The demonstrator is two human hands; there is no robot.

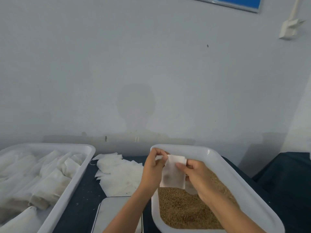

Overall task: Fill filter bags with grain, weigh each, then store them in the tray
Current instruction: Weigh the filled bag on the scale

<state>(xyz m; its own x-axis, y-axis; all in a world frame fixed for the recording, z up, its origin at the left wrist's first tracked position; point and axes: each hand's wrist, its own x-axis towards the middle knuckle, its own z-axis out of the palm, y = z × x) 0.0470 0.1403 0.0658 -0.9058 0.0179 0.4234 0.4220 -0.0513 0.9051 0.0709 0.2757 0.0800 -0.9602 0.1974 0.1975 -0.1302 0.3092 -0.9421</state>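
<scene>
Two hands hold one white filter bag (pixel 173 172) up over the right tray (pixel 223 167), which is full of brown grain (pixel 185 211). The left hand (pixel 152 169) pinches the bag's top left corner with its fingertips pressed together. The right hand (pixel 197 175) grips the bag's right side, fingers curled on it. A pile of flat empty bags (pixel 117 175) lies on the dark table (pixel 84 199) between the trays. The left tray (pixel 70 187) holds filled bags (pixel 45 182). A white scale (pixel 111 214) sits near, partly under the left arm.
</scene>
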